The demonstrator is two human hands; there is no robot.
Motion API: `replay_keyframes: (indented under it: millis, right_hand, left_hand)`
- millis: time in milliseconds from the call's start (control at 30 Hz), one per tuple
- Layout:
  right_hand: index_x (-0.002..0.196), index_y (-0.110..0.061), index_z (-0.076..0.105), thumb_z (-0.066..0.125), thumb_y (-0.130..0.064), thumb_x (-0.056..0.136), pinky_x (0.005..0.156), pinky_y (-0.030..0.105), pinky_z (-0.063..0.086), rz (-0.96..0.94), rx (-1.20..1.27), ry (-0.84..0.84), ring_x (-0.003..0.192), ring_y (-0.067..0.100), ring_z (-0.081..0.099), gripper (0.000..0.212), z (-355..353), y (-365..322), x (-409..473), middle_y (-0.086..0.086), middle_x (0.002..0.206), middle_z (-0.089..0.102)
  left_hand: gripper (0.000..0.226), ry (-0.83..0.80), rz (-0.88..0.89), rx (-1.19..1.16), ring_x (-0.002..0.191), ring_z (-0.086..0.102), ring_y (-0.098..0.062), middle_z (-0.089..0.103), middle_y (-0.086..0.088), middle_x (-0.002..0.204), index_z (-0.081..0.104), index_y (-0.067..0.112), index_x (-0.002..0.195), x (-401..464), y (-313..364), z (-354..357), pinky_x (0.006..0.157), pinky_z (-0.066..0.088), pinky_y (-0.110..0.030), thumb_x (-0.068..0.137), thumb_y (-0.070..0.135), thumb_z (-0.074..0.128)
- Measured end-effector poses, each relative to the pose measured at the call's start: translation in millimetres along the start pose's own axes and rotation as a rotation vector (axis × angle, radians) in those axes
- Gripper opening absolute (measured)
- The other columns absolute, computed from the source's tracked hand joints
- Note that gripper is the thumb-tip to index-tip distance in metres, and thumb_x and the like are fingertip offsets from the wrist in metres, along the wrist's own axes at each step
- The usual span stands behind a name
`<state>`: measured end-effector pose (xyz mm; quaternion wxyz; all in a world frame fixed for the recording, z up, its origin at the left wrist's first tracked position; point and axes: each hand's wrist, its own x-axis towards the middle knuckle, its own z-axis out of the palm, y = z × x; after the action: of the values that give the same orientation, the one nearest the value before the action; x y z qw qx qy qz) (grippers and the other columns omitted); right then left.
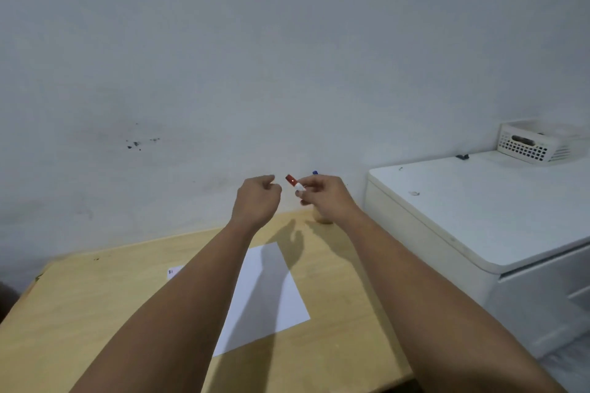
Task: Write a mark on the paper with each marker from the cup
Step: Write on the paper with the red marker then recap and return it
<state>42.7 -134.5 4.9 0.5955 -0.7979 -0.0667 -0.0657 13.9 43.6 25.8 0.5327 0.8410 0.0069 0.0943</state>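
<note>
Two bare forearms enter from the bottom edge and reach forward over the wooden table (79, 313), converging toward its far side.

Sheet of white paper (268, 293) lies flat on the table between the forearms, turned at an angle to the table edge; the left forearm covers its left part. No mark visible on the exposed part. A small white slip (172, 272) with tiny print lies just left of the left forearm.

Cup (323, 217): only its yellowish base shows, standing near the table's far edge, below and behind the right wrist. A blue tip (315, 172) pokes out above the right hand; cannot tell what it belongs to.

Right hand (325, 198): raised above the table, back of hand toward the camera, fingers curled in. Thumb and fingertips pinch the white barrel of a marker (295, 185). The marker's red end points up and left, projecting past the fingertips toward the left hand; the rest of the barrel is hidden in the grip.

Left hand (257, 198): raised to the same height, loosely fisted, fingers curled together, thumb tip toward the marker. A small gap separates it from the red end; not touching. Whether it holds anything cannot be determined.

Right of the table: white cabinet (479, 201) with a white perforated basket (536, 143) on top at the back. Grey wall (255, 57) behind, with dark specks at left.
</note>
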Motion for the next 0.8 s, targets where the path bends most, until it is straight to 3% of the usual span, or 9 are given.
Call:
replay_keyframes:
  millis: [67, 133, 267, 367, 500, 567, 667, 800]
  right_hand:
    - [0.091, -0.022, 0.076, 0.08, -0.006, 0.094, 0.086, 0.028, 0.059, -0.054, -0.028, 0.16, 0.082, 0.011, 0.071, 0.016, -20, 3, 20, -0.006, 0.084, 0.073]
    - [0.097, -0.021, 0.076, 0.078, -0.01, 0.095, 0.076, 0.017, 0.054, -0.084, -0.05, 0.284, 0.081, 0.001, 0.072, 0.011, -39, 6, 38, -0.006, 0.088, 0.075]
    - [0.122, -0.015, 0.075, 0.068, -0.011, 0.1, 0.081, 0.023, 0.06, -0.135, -0.04, 0.383, 0.097, 0.024, 0.077, 0.023, -60, 19, 75, 0.01, 0.101, 0.078]
    - [0.124, -0.014, 0.073, 0.065, -0.013, 0.104, 0.059, 0.013, 0.056, -0.142, -0.034, 0.394, 0.09, 0.027, 0.077, 0.022, -61, 31, 94, 0.008, 0.105, 0.076]
    - [0.116, -0.023, 0.071, 0.07, -0.015, 0.101, 0.077, 0.024, 0.056, -0.178, -0.036, 0.41, 0.086, 0.014, 0.08, 0.017, -55, 44, 113, -0.008, 0.092, 0.074]
    - [0.116, -0.022, 0.071, 0.07, -0.014, 0.101, 0.082, 0.03, 0.06, -0.194, -0.04, 0.394, 0.087, 0.013, 0.081, 0.017, -51, 48, 120, -0.012, 0.087, 0.072]
    - [0.116, -0.024, 0.068, 0.07, -0.012, 0.1, 0.085, 0.031, 0.061, -0.202, -0.021, 0.396, 0.09, 0.015, 0.081, 0.02, -50, 49, 124, -0.013, 0.088, 0.071]
    - [0.114, -0.024, 0.069, 0.073, -0.014, 0.098, 0.066, 0.015, 0.055, -0.159, -0.057, 0.378, 0.079, 0.008, 0.076, 0.019, -50, 61, 123, -0.008, 0.092, 0.071]
  left_hand:
    - [0.057, -0.005, 0.029, 0.045, 0.113, 0.067, -0.018, 0.073, 0.0, 0.127, 0.058, 0.016, 0.146, 10, 2, 23, 0.099, 0.052, -0.035, 0.092, 0.036, 0.061]
    - [0.071, -0.034, 0.028, 0.065, 0.121, 0.064, -0.017, 0.068, 0.001, 0.135, 0.054, 0.018, 0.15, 23, -3, 48, 0.098, 0.05, -0.034, 0.088, 0.048, 0.07]
    - [0.094, -0.089, -0.011, 0.11, 0.132, 0.058, -0.021, 0.058, -0.004, 0.148, 0.042, 0.02, 0.157, 50, -23, 91, 0.105, 0.051, -0.042, 0.078, 0.054, 0.081]
    - [0.101, -0.097, -0.009, 0.11, 0.135, 0.056, -0.022, 0.055, -0.005, 0.152, 0.041, 0.018, 0.157, 66, -35, 121, 0.108, 0.05, -0.045, 0.073, 0.055, 0.085]
    - [0.1, -0.027, 0.034, 0.1, 0.135, 0.055, -0.016, 0.056, 0.004, 0.151, 0.048, 0.021, 0.152, 78, -48, 152, 0.106, 0.05, -0.042, 0.068, 0.061, 0.085]
    - [0.092, 0.009, 0.064, 0.08, 0.127, 0.059, -0.013, 0.061, 0.01, 0.14, 0.053, 0.025, 0.144, 82, -52, 163, 0.1, 0.053, -0.04, 0.067, 0.061, 0.087]
    - [0.068, 0.028, 0.085, 0.027, 0.105, 0.065, -0.009, 0.065, 0.021, 0.108, 0.058, 0.033, 0.125, 85, -56, 173, 0.085, 0.058, -0.038, 0.068, 0.053, 0.089]
    - [0.052, 0.031, 0.076, -0.01, 0.093, 0.066, -0.009, 0.06, 0.028, 0.088, 0.053, 0.042, 0.113, 89, -61, 178, 0.078, 0.057, -0.035, 0.075, 0.037, 0.089]
